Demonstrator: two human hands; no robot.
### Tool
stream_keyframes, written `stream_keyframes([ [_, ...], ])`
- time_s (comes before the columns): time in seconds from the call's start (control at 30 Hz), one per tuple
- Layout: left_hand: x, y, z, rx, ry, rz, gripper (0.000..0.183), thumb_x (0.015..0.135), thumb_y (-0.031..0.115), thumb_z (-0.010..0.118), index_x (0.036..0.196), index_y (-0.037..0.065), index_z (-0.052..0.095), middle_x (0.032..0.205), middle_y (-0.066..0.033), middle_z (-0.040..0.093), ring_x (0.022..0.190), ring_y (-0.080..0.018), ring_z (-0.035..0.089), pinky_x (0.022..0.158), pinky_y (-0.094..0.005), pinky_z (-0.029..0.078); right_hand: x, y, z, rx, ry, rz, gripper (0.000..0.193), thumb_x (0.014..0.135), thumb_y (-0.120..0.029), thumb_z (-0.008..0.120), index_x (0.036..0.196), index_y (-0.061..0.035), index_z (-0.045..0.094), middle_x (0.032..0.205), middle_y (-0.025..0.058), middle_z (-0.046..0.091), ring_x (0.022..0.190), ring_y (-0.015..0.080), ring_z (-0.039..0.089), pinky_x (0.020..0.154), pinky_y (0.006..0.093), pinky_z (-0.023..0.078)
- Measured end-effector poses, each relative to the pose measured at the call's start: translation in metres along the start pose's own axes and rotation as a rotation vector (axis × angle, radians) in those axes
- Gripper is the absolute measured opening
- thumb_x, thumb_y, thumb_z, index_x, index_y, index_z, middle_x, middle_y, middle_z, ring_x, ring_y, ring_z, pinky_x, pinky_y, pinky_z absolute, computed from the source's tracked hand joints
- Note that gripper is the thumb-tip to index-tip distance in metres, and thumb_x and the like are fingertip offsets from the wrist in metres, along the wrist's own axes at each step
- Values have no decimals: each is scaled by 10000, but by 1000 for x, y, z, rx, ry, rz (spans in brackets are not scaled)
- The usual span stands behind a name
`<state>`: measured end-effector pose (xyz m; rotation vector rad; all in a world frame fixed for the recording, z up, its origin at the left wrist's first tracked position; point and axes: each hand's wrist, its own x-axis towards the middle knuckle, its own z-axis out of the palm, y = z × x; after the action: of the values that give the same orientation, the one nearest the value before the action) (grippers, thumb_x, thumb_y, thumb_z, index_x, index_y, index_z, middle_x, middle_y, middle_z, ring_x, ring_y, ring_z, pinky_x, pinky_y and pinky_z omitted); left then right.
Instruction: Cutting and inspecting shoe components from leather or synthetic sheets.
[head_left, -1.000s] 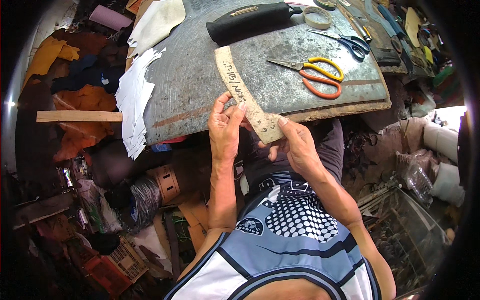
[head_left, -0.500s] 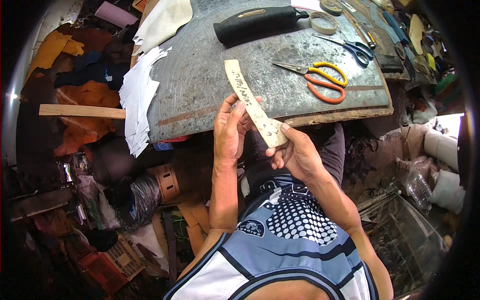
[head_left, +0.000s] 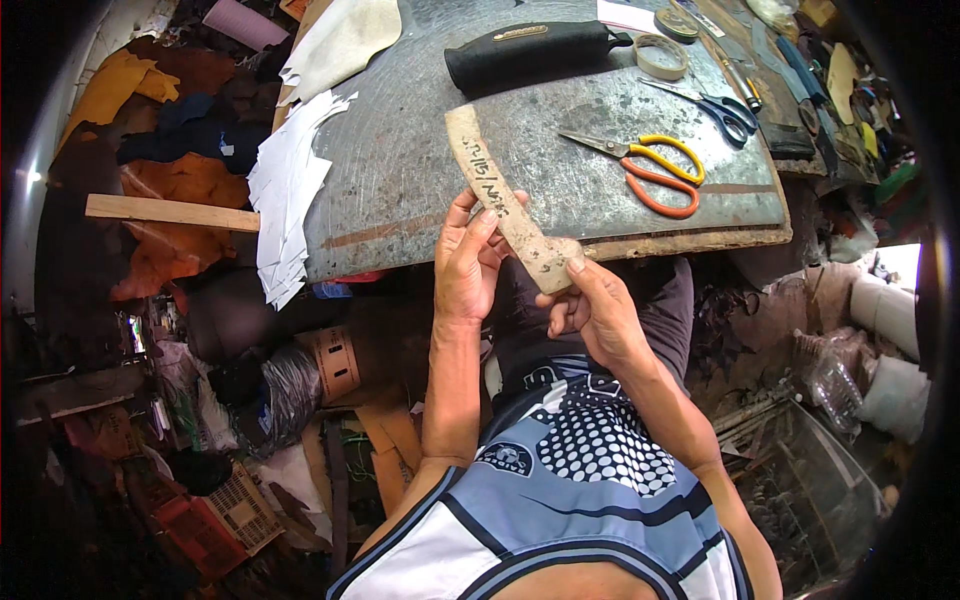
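Between my hands is a cream, slightly curved template strip with dark handwriting and a wider near end. My left hand is closed on its middle, thumb on top and fingers behind. At the wider end, my right hand pinches the strip with its thumb above and fingers underneath. The strip is tilted, its far end over the front part of the metal-topped table. Right of it on the table lie scissors with yellow and orange handles, blades apart.
Dark-blue-handled scissors, a tape roll and a black zip pouch lie farther back. White paper sheets overhang the table's left edge, near a wooden slat. Leather pieces are heaped at left.
The strip has turned slightly in my hands, its wide end now showing more of its face. Both hands keep their hold. The whole view has shifted a little.
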<state>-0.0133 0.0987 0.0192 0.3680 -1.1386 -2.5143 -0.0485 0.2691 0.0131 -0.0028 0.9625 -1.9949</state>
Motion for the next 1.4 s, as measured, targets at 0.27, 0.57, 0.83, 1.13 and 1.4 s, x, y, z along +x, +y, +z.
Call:
stream_keyframes([
  [0.27, 1, -4, -12, -49, 177, 160, 307, 860, 26, 584, 1154, 48, 499, 1056, -146, 636, 918, -228, 652, 783, -361, 571, -3, -2, -4, -70, 14, -39, 336, 980, -265, 481, 1154, 16, 540, 873, 107, 633, 579, 118, 590, 536, 225, 499],
  [0.57, 9, -1, -9, -97, 279, 103, 64, 853, 14, 576, 917, 12, 582, 863, -99, 647, 820, -230, 672, 746, -385, 579, -1, -8, -4, -128, 6, -31, 317, 976, -247, 486, 1146, 10, 561, 877, 94, 633, 590, 106, 586, 563, 222, 497],
  [0.83, -12, -2, -8, -4, 237, 25, 147, 858, 56, 563, 1002, 28, 576, 959, -119, 651, 851, -265, 666, 698, -418, 575, 2, -26, -1, -706, 258, -711, 464, 822, -28, 662, 1251, -30, 483, 1053, 100, 571, 731, 107, 573, 646, 238, 483],
  [1.13, -18, -9, 31, 204, -13, 60, 266, 736, 42, 539, 980, 17, 437, 1000, -169, 546, 823, -249, 619, 644, -358, 602, -12, -58, -15, -977, 454, -883, 550, 755, -119, 752, 1232, -63, 485, 931, 110, 559, 785, 227, 574, 695, 326, 496],
  [1.4, -7, -27, 41, 456, -113, 154, 298, 901, 75, 489, 1170, -40, 432, 1094, -183, 521, 972, -274, 590, 734, -327, 579, -17, -67, -23, -1002, 362, -934, 298, 773, -135, 721, 938, -48, 488, 818, 103, 556, 741, 277, 625, 608, 377, 492],
])
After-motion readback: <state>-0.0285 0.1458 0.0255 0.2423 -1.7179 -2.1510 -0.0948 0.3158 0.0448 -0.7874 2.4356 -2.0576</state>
